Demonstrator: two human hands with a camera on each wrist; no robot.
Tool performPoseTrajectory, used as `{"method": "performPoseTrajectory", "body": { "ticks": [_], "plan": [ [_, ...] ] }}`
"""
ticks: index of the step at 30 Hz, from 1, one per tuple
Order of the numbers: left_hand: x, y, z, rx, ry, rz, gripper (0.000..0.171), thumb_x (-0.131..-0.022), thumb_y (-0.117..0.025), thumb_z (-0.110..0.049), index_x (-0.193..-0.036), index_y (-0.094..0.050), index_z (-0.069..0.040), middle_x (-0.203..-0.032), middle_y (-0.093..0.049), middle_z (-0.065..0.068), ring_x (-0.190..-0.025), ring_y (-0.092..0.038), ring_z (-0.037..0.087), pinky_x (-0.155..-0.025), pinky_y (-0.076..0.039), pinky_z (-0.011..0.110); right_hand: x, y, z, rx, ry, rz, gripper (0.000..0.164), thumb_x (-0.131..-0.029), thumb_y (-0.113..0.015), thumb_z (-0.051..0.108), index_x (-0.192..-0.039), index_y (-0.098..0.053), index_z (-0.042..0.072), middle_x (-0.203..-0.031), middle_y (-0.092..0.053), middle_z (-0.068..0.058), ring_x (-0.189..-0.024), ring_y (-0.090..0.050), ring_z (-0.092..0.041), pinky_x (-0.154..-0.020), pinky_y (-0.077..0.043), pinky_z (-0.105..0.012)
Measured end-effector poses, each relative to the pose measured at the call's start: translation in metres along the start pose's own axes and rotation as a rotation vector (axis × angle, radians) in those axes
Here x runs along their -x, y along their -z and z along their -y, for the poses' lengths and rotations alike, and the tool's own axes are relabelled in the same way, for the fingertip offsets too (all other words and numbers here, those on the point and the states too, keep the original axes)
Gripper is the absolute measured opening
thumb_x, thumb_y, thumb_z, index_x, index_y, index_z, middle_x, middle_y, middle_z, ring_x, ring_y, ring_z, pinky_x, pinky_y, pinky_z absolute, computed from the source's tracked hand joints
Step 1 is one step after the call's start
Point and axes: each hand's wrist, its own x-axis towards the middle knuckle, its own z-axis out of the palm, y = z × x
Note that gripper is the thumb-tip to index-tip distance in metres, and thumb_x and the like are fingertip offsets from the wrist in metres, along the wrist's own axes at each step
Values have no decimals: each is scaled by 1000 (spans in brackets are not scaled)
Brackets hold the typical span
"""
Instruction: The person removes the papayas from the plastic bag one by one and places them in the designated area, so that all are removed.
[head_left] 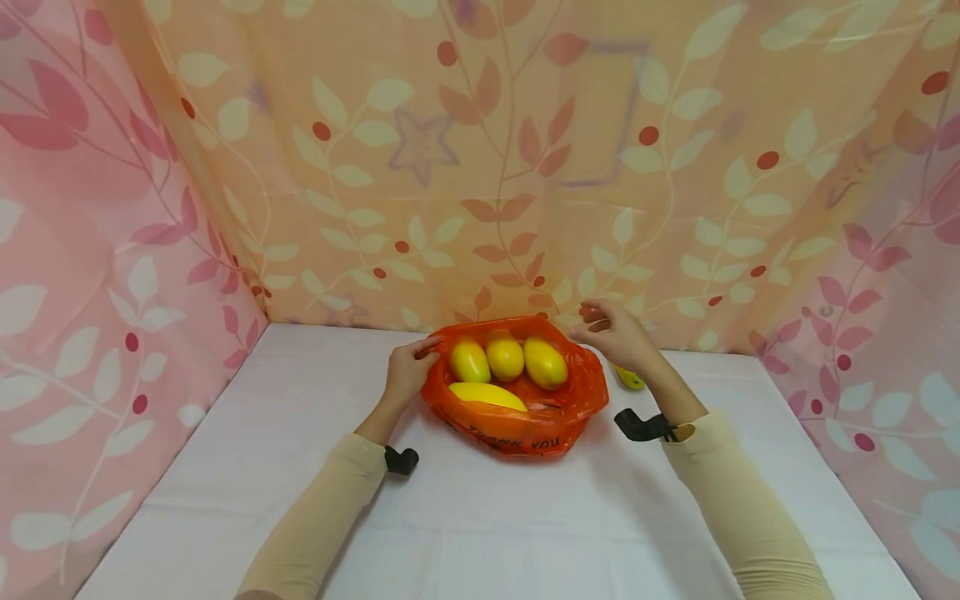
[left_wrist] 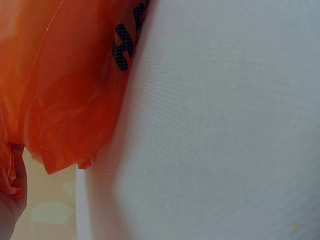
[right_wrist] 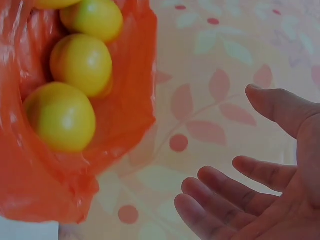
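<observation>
Fruit [head_left: 506, 357] lies in an orange bag [head_left: 517, 432] that the left hand [head_left: 407, 371] pinches; the right hand [head_left: 621, 336], fingers spread, hovers beside it, holding nothing.

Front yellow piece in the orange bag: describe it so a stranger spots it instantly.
On the white table sits an open orange bag. Inside, at its near side, lies the front yellow piece, longer and brighter than the three yellow pieces behind it.

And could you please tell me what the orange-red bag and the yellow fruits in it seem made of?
The orange-red bag looks like thin, glossy plastic film: it is crinkled and slightly see-through. The yellow fruits look smooth and shiny, with bright highlights; they may be real or moulded plastic, I cannot tell.
</observation>
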Motion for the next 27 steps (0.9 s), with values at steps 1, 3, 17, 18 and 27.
{"method": "performPoseTrajectory", "body": {
  "ticks": [1,3,17,18,27],
  "plan": [
    [0,0,0,2,0,1,28,-92,-65,-8,-119,-70,-6,-120,-69,16,-110,-63,27,-95,-55,40,0,-2,1,0,3,4,66,-91,-67,31,-144,-41,0,-133,-54,-25,-120,-54,-41,-100,-49,-53],
    [1,0,0,2,2,-1,28,-92,-65,-8,-119,-70,-6,-119,-70,16,-110,-63,27,-95,-55,40,-1,-7,2,0,1,18,66,-91,-68,32,-143,-42,1,-132,-55,-26,-119,-54,-41,-99,-50,-53],
    [0,0,0,-4,-4,-3,28,-92,-65,-10,-119,-71,-5,-118,-70,15,-110,-63,27,-95,-55,40,1,-32,17,29,35,75,68,-88,-70,39,-141,-47,5,-131,-58,-21,-120,-56,-38,-97,-52,-51],
    [0,0,0,-3,-2,-2,28,-92,-65,-9,-119,-71,-5,-119,-70,15,-110,-63,27,-95,-55,40,1,-33,18,28,38,80,68,-87,-70,40,-141,-47,5,-132,-58,-21,-120,-55,-38,-97,-52,-51],
    [1,0,0,-1,-3,4,28,-92,-65,-10,-119,-71,-7,-120,-69,15,-112,-62,27,-94,-55,40,-3,-49,21,17,46,135,65,-87,-71,40,-137,-50,4,-130,-58,-20,-119,-55,-35,-97,-52,-48]
  ]
}}
